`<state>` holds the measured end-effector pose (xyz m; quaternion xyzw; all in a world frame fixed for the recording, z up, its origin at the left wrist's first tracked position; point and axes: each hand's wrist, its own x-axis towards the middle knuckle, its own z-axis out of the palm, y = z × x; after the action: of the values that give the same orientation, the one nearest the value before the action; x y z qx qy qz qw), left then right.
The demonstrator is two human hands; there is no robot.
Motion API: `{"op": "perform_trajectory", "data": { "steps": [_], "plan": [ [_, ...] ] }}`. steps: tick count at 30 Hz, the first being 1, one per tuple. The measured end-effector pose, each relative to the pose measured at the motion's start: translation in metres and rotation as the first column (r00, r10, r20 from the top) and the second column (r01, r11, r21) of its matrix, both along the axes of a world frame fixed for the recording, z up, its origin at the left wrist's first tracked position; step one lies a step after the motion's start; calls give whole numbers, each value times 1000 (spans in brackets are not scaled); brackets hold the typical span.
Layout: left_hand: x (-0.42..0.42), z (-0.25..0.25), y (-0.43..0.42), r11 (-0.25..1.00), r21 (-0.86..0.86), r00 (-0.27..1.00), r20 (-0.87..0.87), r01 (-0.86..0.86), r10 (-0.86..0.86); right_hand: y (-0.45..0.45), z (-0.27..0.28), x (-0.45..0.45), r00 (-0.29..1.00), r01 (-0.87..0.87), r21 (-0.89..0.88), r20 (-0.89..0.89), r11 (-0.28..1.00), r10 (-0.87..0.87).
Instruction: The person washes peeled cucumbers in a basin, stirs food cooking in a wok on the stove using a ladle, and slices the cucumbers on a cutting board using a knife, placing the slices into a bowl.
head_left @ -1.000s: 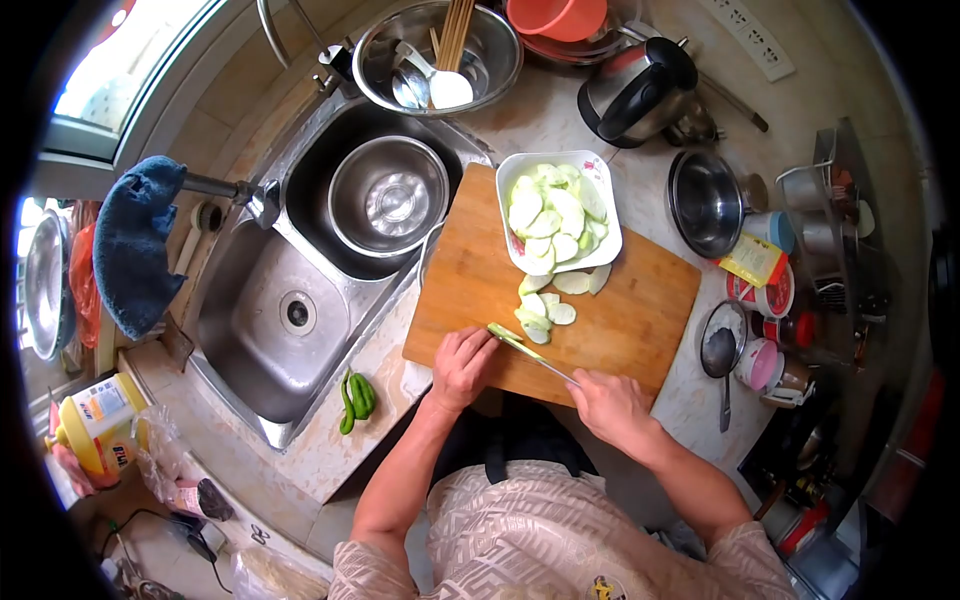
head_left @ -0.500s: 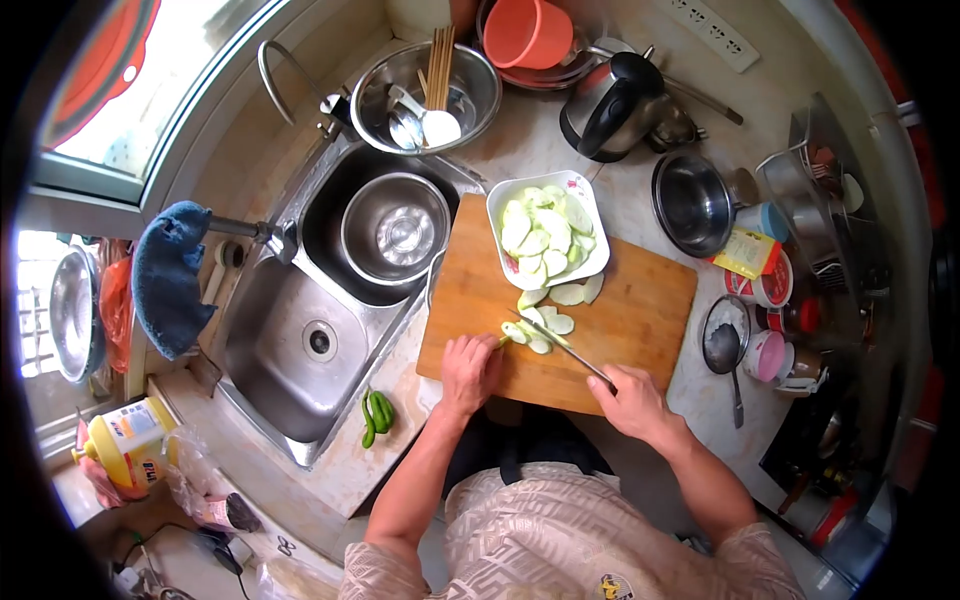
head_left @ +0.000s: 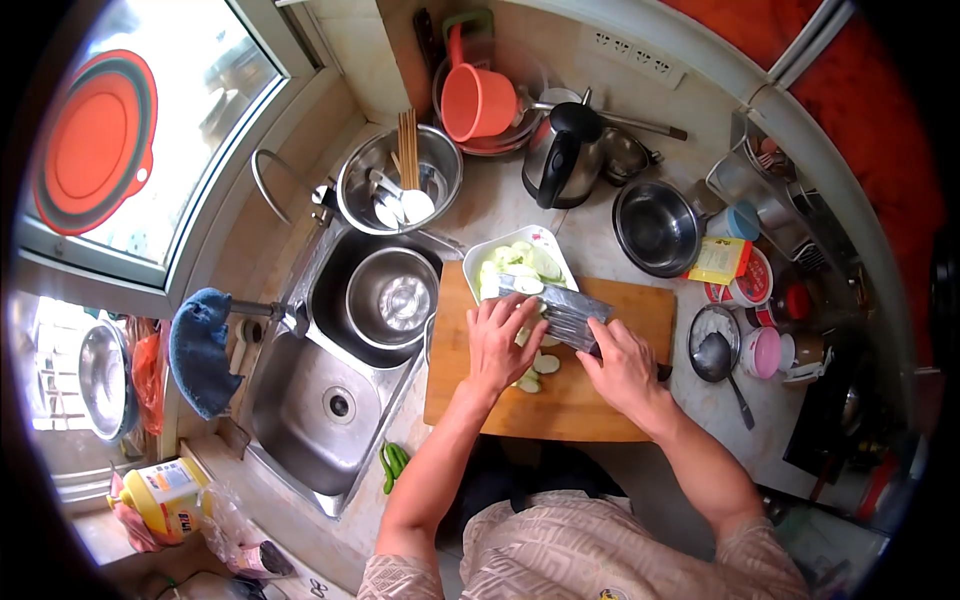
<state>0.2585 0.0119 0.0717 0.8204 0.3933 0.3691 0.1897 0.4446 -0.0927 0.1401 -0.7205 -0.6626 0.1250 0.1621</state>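
Note:
A kitchen knife [head_left: 572,318] with a broad, shiny blade is tilted over the wooden cutting board [head_left: 622,405], its far end at the rim of a white square bowl [head_left: 474,262]. My right hand [head_left: 622,368] grips it near the dark handle. Pale green slices [head_left: 522,284] lie on the far end of the blade. My left hand [head_left: 497,345] is beside the blade, fingers stretched out against the slices and the blade's edge. More pale slices [head_left: 545,363] rest on the board beneath. Inside the bowl is a pile of similar slices [head_left: 538,262].
Left of the board is a double sink [head_left: 300,400] with a steel basin [head_left: 390,300] in it. Green peppers [head_left: 393,465] lie by its edge. Behind stand a kettle [head_left: 566,160] and a steel bowl [head_left: 400,180] holding chopsticks. To the right are a dark bowl [head_left: 657,228] and a ladle [head_left: 722,365].
The knife has gone from the board's front up to the bowl, now carrying slices. My left hand has moved forward from the board's near edge to the blade. The view has shifted too.

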Motion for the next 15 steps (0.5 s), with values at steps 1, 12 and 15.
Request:
{"op": "perform_trajectory", "data": {
  "steps": [1,12,15],
  "plan": [
    [0,1,6,1000,20,999,-38,17,-17,2,2,1,1000,-3,-12,25,1000,3],
    [-2,-17,74,985,135,974,-215,104,-74,-7,23,8,986,-74,-50,143,996,81],
    [-8,-30,87,980,197,970,-237,5,43,-12,32,10,987,-86,-70,132,994,95]
  ]
}}
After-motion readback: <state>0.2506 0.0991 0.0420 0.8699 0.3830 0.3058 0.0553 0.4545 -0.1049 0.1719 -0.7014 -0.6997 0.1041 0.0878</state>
